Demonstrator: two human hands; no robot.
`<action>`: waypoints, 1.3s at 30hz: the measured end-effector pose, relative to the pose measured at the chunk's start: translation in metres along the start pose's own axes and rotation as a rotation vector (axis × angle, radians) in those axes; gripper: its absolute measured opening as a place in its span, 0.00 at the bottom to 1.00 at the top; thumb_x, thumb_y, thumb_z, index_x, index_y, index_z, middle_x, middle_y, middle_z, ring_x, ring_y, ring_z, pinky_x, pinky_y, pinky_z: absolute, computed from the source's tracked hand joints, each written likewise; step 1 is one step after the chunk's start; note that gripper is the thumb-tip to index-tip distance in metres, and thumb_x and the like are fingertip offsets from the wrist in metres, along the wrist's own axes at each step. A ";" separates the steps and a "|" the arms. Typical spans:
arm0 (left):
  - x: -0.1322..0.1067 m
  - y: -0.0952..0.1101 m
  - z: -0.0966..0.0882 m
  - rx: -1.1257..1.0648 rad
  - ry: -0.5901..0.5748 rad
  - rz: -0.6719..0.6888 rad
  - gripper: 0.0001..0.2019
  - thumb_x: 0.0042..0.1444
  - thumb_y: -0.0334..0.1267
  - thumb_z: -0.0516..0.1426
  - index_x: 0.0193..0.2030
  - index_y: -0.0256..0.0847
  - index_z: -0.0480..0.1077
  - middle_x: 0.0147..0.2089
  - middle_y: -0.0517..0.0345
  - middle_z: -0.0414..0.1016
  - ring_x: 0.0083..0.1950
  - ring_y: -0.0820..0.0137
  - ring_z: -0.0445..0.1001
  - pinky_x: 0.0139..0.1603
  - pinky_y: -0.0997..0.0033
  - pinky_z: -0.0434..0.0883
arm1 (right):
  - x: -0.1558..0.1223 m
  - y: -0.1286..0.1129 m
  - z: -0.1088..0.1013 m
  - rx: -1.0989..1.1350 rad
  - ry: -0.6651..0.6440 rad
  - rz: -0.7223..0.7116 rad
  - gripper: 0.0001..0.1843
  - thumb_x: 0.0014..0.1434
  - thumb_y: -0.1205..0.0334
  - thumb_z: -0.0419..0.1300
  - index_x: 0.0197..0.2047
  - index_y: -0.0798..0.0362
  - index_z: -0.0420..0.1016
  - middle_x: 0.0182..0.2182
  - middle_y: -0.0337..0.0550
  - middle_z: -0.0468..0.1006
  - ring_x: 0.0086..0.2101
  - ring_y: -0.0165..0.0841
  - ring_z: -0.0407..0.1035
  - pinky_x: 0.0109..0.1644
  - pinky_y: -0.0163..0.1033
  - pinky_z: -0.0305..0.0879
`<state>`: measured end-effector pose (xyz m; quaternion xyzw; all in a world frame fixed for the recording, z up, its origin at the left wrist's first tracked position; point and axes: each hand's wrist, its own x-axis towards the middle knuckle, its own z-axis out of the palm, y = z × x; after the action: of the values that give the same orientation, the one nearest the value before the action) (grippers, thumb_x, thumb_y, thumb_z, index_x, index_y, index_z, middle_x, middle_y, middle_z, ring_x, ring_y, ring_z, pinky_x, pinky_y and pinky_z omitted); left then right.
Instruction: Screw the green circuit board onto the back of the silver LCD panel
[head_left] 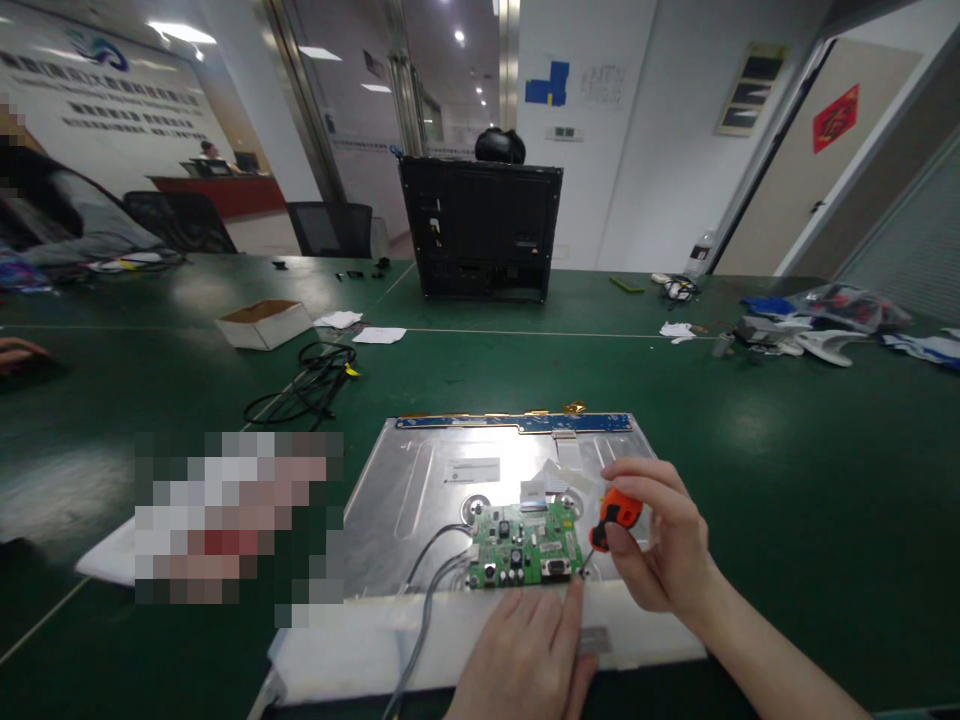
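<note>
A silver metal display panel lies back side up on the green table, with a blue strip along its far edge. A small green circuit board sits on its near part, grey cables running off to the left. My right hand is closed around an orange-handled screwdriver, its tip down at the board's right near corner. My left hand rests on the panel's near edge, fingers together, one fingertip touching the board's corner by the screwdriver tip.
A black monitor stands upright at the far side. A coil of black cable and a white cardboard box lie to the left. Paper scraps and plastic-bagged parts clutter the right. Another person's hand shows at the left edge.
</note>
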<state>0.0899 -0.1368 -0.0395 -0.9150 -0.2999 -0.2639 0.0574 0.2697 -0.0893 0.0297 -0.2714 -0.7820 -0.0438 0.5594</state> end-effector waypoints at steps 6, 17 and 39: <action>0.000 -0.001 0.000 -0.021 -0.001 0.006 0.18 0.68 0.35 0.40 0.53 0.27 0.64 0.31 0.48 0.75 0.32 0.62 0.74 0.31 0.64 0.74 | -0.004 0.001 -0.001 -0.045 -0.031 0.004 0.26 0.56 0.73 0.51 0.59 0.55 0.61 0.43 0.50 0.70 0.41 0.37 0.69 0.36 0.41 0.72; -0.001 -0.001 0.000 -0.052 -0.010 -0.008 0.16 0.66 0.34 0.43 0.55 0.28 0.63 0.33 0.47 0.75 0.33 0.61 0.74 0.33 0.63 0.74 | -0.003 -0.002 0.006 0.012 0.063 0.028 0.30 0.53 0.73 0.60 0.58 0.54 0.59 0.44 0.53 0.78 0.40 0.38 0.76 0.38 0.43 0.76; 0.000 0.000 -0.002 -0.023 -0.013 -0.006 0.17 0.68 0.35 0.40 0.53 0.28 0.64 0.31 0.48 0.75 0.30 0.63 0.74 0.30 0.65 0.72 | 0.002 -0.003 0.005 -0.060 0.053 0.021 0.26 0.51 0.71 0.61 0.53 0.51 0.59 0.37 0.43 0.67 0.34 0.34 0.65 0.31 0.39 0.68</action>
<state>0.0891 -0.1371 -0.0373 -0.9163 -0.2999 -0.2617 0.0441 0.2633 -0.0893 0.0308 -0.2950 -0.7623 -0.0684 0.5720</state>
